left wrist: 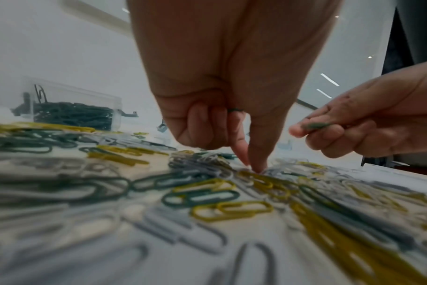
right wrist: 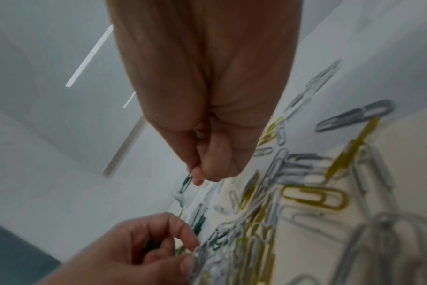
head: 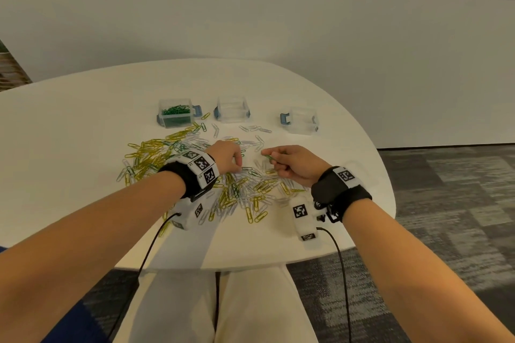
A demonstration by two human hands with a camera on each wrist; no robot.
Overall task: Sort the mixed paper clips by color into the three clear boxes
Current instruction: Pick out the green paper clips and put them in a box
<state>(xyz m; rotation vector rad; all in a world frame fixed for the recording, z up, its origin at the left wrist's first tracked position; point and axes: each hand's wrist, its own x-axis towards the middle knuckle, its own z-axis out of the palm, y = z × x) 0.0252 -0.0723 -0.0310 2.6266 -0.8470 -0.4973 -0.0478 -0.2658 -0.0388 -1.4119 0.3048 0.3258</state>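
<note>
A mixed heap of yellow, white and green paper clips (head: 239, 189) covers the middle of the white table (head: 83, 125). My left hand (head: 240, 167) reaches down into the heap, thumb and forefinger tips meeting on the clips (left wrist: 252, 167); its other fingers curl round a green clip (left wrist: 234, 110). Just to the right, my right hand (head: 267, 154) hovers above the heap and pinches a green clip (head: 269, 158), which dangles from its fingertips (right wrist: 187, 182). Behind the heap stand three clear boxes: the left box (head: 175, 115) holds green clips, the middle box (head: 232, 108) and right box (head: 302, 120) look empty.
A few white clips (head: 255, 128) lie loose between the heap and the boxes. The table's rounded edge (head: 387, 189) runs close on the right, with grey carpet (head: 446, 203) beyond. A cable (head: 341, 273) hangs from each wrist camera toward my lap.
</note>
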